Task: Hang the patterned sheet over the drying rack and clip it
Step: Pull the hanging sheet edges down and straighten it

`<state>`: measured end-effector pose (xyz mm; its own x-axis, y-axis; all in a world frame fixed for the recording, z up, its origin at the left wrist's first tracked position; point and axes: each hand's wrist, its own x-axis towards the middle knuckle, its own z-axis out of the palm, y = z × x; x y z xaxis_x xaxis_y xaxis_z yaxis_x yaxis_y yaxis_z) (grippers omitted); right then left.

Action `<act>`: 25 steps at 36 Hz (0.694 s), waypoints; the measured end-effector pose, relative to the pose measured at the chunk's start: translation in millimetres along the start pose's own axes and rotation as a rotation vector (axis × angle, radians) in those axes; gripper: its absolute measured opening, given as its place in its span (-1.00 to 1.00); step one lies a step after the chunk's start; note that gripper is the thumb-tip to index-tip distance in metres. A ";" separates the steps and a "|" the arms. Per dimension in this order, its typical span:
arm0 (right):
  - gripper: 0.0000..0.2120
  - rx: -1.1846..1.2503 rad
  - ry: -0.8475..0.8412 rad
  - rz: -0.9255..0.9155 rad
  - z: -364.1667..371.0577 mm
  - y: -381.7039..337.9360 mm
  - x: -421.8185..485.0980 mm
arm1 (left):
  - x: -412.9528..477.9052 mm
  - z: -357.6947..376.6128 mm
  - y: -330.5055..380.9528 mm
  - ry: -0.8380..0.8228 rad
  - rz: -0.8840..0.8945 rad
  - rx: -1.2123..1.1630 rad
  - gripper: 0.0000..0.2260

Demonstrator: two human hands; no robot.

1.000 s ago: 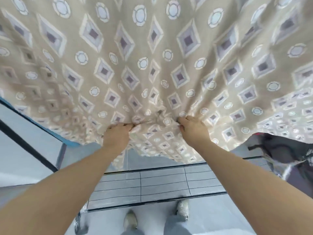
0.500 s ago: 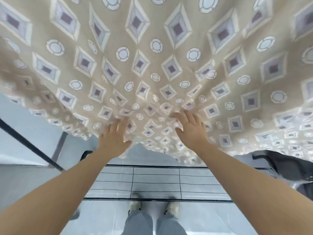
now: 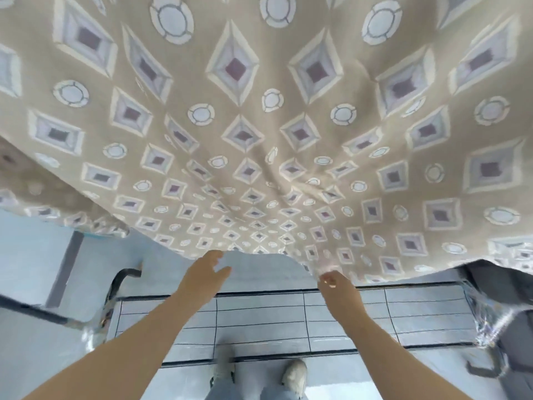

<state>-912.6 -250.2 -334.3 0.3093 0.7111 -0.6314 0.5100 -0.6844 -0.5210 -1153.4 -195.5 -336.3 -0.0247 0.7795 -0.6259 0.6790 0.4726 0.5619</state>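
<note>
Two hands are hovering under one sheet. The left hand [image 3: 206, 269] is hanging open, fingers relaxed and apart, just below the lower edge of the sheet [image 3: 259, 140]. The right hand [image 3: 331, 280] is holding its fingers curled at that hem, and blur is hiding whether it is pinching the cloth. The sheet is spreading overhead, filling the upper view, its edge sagging unevenly. Below, the tiled floor [image 3: 259, 321] is lying open around two shoes [image 3: 294, 373].
</note>
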 end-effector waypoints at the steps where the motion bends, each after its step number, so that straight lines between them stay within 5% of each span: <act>1: -0.87 0.050 -0.010 0.044 6.4 7.0 6.6 | 5.5 6.3 -5.4 0.006 -0.029 -0.050 -0.66; 5: -0.84 0.146 -0.016 0.194 26.6 28.6 34.3 | 24.7 27.4 -22.2 0.029 -0.147 -0.266 -0.72; 18: -0.79 0.175 -0.145 0.132 73.9 60.3 87.3 | 76.2 73.9 -41.2 0.052 -0.302 -0.603 -0.80; 25: -0.83 0.554 -0.148 0.259 106.6 75.2 128.6 | 117.0 109.5 -65.7 0.005 -0.356 -0.735 -0.74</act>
<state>-920.0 -227.4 -515.8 0.2324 0.5086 -0.8290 -0.0706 -0.8413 -0.5360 -1120.5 -180.3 -505.8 -0.1529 0.5330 -0.8322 -0.0253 0.8397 0.5424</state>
